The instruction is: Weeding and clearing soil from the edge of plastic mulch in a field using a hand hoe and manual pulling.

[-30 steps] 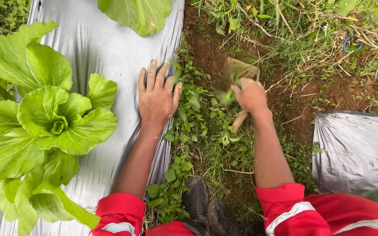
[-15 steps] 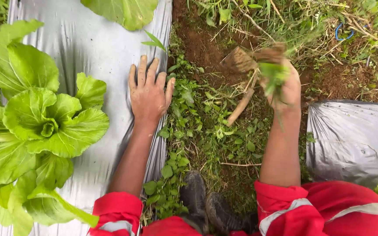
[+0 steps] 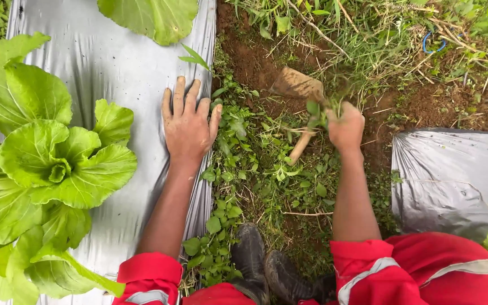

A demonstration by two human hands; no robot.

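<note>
Hands, two, bare, with red sleeves at the wrists. Left hand [image 3: 188, 125]: flat, fingers spread apart, palm down on silver plastic mulch sheet [image 3: 108, 62], holding nothing. Leafy green plant [image 3: 46, 164] lies further left of it on the same sheet. Right hand [image 3: 345, 127]: fist closed around a small hoe [image 3: 299, 96] together with a tuft of pulled weeds [image 3: 318, 108]; wooden handle slants below the fist, muddy blade sits just above-left of it, over bare soil [image 3: 249, 62]. Dark boots [image 3: 261, 265] stand between the forearms, among low weeds.

Weedy soil [image 3: 255, 68] under silver mulch sheet [image 3: 114, 73]
</note>
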